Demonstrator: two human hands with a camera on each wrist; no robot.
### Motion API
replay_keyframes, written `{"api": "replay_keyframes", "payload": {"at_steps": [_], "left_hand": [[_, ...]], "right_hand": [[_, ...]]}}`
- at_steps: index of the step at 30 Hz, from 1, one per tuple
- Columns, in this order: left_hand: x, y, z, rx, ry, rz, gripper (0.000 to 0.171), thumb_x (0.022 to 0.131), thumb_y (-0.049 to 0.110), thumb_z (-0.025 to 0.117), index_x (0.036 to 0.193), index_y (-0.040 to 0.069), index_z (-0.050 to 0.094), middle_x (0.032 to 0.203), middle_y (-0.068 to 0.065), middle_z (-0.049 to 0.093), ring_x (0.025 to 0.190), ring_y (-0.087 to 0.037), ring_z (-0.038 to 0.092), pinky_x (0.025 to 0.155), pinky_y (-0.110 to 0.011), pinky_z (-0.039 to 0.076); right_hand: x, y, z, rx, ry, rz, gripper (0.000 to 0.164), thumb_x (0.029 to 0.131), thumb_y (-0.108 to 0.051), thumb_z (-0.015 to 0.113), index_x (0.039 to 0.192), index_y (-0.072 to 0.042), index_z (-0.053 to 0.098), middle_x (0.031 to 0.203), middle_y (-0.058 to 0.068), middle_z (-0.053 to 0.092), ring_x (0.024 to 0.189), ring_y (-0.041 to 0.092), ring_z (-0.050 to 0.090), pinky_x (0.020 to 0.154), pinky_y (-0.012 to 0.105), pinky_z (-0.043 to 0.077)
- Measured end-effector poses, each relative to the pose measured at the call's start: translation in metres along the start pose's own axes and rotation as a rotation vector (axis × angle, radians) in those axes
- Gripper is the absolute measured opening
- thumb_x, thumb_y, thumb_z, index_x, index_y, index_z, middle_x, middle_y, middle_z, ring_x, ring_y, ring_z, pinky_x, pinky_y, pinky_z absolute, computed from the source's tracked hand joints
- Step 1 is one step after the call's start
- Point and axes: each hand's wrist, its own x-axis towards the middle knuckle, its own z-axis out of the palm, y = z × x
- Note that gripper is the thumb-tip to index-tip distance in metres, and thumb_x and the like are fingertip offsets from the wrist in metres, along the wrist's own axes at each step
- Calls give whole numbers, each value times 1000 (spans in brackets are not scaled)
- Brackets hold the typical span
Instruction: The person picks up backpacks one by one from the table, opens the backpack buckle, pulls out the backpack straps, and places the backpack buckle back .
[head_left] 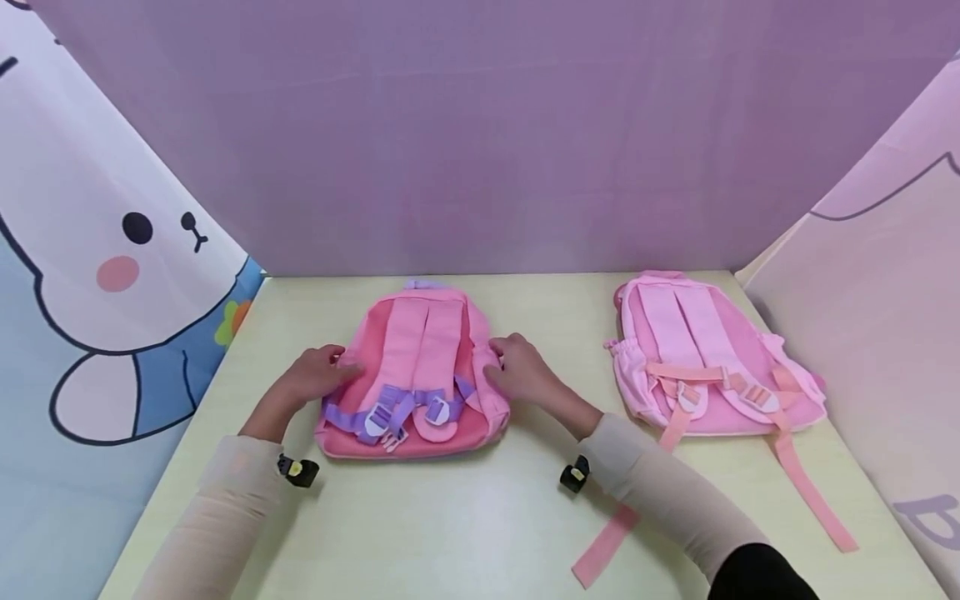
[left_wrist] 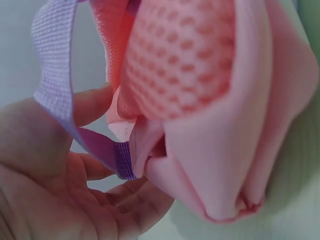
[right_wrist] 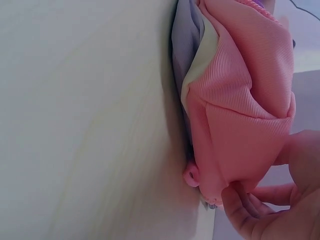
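Note:
A pink backpack [head_left: 403, 342] lies with its shoulder straps facing up and its top toward the back wall. Purple webbing [head_left: 405, 406] with white buckles crosses its lower part. My left hand [head_left: 318, 373] grips the bag's left edge; in the left wrist view its thumb is by the mesh back panel [left_wrist: 177, 60], fingers around the side, a purple strap [left_wrist: 55, 75] hanging in front of the palm. On the opposite edge, my right hand [head_left: 522, 368] pinches the side fabric [right_wrist: 240, 135] between thumb and fingers. The bag's front faces the table and is hidden.
A second pink backpack [head_left: 693, 350] with salmon straps lies at the right of the table [head_left: 450, 525]. One loose strap end [head_left: 606, 546] runs under my right forearm, another [head_left: 813, 492] toward the front right. A purple backdrop [head_left: 495, 142] stands behind the table.

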Motion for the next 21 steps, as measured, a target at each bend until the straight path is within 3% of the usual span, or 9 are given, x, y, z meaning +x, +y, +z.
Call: {"api": "replay_keyframes", "payload": {"at_steps": [6, 14, 21], "left_hand": [[-3, -9, -10, 19, 5, -40, 86, 99, 51, 57, 154, -8, 27, 145, -34, 44, 129, -48, 49, 104, -60, 49], [-3, -28, -24, 23, 8, -59, 87, 99, 49, 56, 154, -10, 24, 142, -35, 46, 126, -48, 52, 99, -57, 54], [-8, -42, -41, 2, -28, -101, 88, 99, 47, 55, 155, -11, 18, 146, -38, 39, 132, -53, 44, 100, -62, 51]], "right_hand": [[7, -14, 7, -2, -13, -51, 15, 93, -15, 62, 103, -3, 66, 87, 11, 62, 90, 22, 54, 71, 30, 48], [14, -24, 22, 71, -50, -70, 31, 94, -17, 64, 122, -3, 66, 104, 14, 61, 89, 18, 58, 69, 25, 51], [22, -35, 37, 136, -78, -91, 45, 94, -16, 66, 136, -2, 61, 112, 16, 60, 89, 16, 59, 69, 23, 52]]}}
